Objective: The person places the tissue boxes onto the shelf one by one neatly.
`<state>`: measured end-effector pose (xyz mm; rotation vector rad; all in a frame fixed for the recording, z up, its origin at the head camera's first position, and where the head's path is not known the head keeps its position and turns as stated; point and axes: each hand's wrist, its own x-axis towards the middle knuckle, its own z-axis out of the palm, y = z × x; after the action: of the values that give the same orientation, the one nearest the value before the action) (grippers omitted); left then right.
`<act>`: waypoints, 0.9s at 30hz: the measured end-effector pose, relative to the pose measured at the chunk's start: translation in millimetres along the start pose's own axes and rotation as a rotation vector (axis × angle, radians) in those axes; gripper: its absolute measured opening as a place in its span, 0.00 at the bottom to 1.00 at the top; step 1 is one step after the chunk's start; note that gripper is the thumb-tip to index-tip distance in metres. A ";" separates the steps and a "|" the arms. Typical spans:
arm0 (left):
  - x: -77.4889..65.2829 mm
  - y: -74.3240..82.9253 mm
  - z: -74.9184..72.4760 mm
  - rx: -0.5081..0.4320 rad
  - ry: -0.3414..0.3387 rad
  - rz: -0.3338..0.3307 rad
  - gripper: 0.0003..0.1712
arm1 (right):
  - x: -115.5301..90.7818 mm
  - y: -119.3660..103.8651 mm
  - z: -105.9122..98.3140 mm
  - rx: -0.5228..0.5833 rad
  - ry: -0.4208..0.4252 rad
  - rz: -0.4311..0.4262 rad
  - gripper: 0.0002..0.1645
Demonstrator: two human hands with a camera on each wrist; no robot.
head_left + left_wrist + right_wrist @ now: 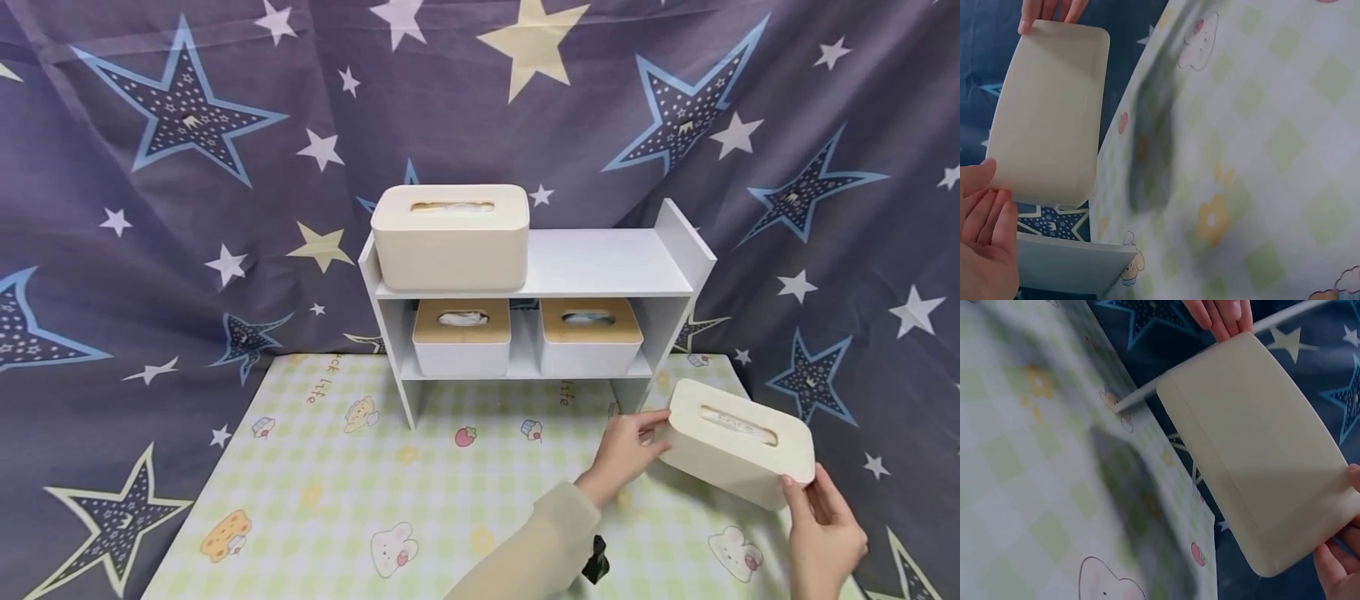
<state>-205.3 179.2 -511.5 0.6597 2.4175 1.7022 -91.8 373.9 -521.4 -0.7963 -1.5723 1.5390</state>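
Note:
Both hands hold a cream tissue box (738, 450) by its two ends, on the right side of the table. My left hand (626, 450) pinches its left end; my right hand (821, 525) grips the opposite end with thumb and fingers. White tissue shows in the slot of its lid. In the left wrist view, the plain side of the box (1054, 112) faces the camera and a shadow lies apart from it on the tablecloth. The right wrist view shows the box (1254, 444) raised off the cloth too, tilted between the two hands.
A white two-tier shelf (600, 258) stands at the back of the table. On its top left sits another cream tissue box (450, 250). Two white boxes with wooden lids, one left (461, 350) and one right (590, 350), occupy the lower tier. A star-patterned curtain (247, 208) hangs behind.

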 end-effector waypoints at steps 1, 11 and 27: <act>-2.2 0.2 -1.1 -0.027 0.015 -0.001 0.26 | -2.7 -1.4 -0.4 -0.019 0.000 -0.009 0.30; -23.8 -0.5 -11.9 -0.140 0.132 0.057 0.20 | -24.9 -11.6 -4.3 0.035 0.004 0.003 0.30; -52.5 -0.5 -32.8 -0.130 0.310 0.220 0.26 | -60.6 -28.6 10.7 0.281 -0.070 -0.081 0.31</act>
<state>-169.1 129.0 -508.2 0.7131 2.4763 2.1742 -68.4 314.4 -498.8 -0.5207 -1.3790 1.6962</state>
